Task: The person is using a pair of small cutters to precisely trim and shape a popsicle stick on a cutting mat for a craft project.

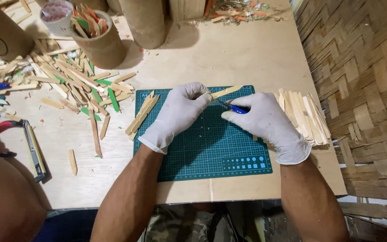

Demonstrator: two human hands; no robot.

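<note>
Both hands gloved in white. The left hand has its grip pinched on one end of a flat wooden stick, pressing it onto the green cutting mat. The right hand has its grip closed around a blue-handled craft knife, blade tip meeting the stick just right of the left fingertips. Beside the right hand, touching its outer edge, lies a stack of trimmed sticks. Left of the left hand, a few sticks overlap the mat's edge. Farther off on the table, loose sticks and a cardboard tube holding coloured ones.
</note>
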